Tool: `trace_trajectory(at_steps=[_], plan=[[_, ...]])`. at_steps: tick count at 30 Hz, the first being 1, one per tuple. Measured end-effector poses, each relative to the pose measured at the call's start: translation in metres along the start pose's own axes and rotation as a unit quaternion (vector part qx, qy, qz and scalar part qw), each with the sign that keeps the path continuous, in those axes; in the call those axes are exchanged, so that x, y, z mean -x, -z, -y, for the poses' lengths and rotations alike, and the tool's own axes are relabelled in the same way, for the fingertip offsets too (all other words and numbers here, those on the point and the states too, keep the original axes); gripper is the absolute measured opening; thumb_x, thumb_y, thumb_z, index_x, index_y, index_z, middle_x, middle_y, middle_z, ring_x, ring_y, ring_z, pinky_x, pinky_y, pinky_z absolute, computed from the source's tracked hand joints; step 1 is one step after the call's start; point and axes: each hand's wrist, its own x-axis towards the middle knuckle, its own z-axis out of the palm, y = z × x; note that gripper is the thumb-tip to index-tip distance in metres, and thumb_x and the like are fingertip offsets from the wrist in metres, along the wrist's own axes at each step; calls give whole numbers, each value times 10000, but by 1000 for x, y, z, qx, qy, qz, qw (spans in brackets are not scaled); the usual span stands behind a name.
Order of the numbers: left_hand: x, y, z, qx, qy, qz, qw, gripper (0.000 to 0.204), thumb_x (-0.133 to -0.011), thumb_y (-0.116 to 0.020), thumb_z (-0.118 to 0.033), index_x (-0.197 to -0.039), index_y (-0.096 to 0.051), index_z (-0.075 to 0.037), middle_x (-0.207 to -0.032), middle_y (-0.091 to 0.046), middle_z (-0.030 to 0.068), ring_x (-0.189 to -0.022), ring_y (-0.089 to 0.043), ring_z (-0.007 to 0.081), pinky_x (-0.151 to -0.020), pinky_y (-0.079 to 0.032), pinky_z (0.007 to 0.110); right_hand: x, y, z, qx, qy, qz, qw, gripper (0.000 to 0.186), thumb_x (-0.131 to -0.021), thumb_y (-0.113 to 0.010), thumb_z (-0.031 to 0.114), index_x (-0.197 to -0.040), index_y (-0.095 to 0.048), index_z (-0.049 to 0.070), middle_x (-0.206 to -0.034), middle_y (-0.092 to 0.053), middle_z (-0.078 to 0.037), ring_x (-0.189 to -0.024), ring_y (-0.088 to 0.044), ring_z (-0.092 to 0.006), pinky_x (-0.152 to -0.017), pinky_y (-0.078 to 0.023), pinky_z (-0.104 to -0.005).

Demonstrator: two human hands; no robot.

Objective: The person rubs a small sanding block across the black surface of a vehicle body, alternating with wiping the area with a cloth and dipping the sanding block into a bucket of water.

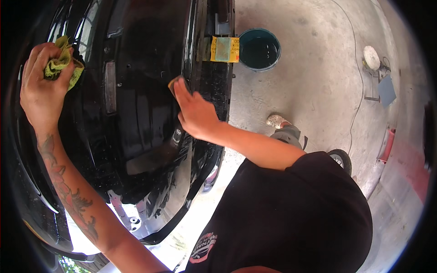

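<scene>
The left hand (42, 88) clutches a likely soft cloth (64, 51) toward the left edge of the black car panel (145, 102); near its right edge the right hand (198, 111) holds a probably light pad (172, 83), best gripped by its sides.

Glare whitens the near edge of the black car panel (141, 50), whose middle is dim; the right hand (198, 113) looks slightly blurred; fisheye distortion bends the dark-cornered view.

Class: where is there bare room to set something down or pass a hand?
Set down: concrete floor between the teal bucket and the cable. A hand might pass over the black car panel between the green cloth and right hand. Crowded: the car's edge, with its yellow printed sheet.
</scene>
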Motion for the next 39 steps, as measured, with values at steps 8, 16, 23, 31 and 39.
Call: trace_trajectory(at_steps=[8, 16, 23, 31, 39], plan=[[7, 18, 5, -5, 7, 5, 1000, 334, -749, -821, -95, -1059, -701, -72, -1151, -692, 7, -1047, -688, 242, -865, -540, 338, -98, 26, -10, 12, -10, -118, 993, 773, -837, -642, 105, -1511, -284, -21, -1604, -321, -207, -1054, -611, -411, -881, -557, -516], [10, 16, 3, -8, 2, 1, 1000, 325, -753, -822, -78, -1052, -696, -56, -1136, -695, 20, -1027, -692, 245, -861, -542, 331, -1, 0, 8, 6, 31, 21, 999, 834, -821, -674, 113, -1534, -262, -15, -1611, -304, -213, -1002, -609, -384, -863, -573, -474], [6, 19, 4, -14, -10, 5, 1000, 307, -763, -821, -78, -1041, -693, -51, -1131, -698, 30, -1015, -695, 242, -864, -544, 331, -92, 27, -7, 18, 5, -128, 992, 683, -842, -641, 109, -1453, -353, -1, -1565, -380, -215, -1042, -614, -413, -863, -563, -508], [9, 20, 2, 1, 16, -2, 1000, 301, -765, -820, -81, -1036, -690, -55, -1128, -695, 29, -1016, -693, 245, -864, -542, 328, -8, 3, 12, -16, 32, -10, 999, 795, -835, -644, 97, -1523, -262, -22, -1602, -312, -223, -1026, -614, -415, -860, -567, -496], [10, 17, 7, -6, 10, 11, 1000, 308, -768, -820, -81, -1046, -691, -56, -1149, -692, 34, -1031, -689, 248, -876, -538, 329, -56, 11, 2, -5, 17, -78, 997, 805, -832, -646, 91, -1527, -255, -18, -1611, -278, -243, -1037, -614, -415, -852, -569, -490]])
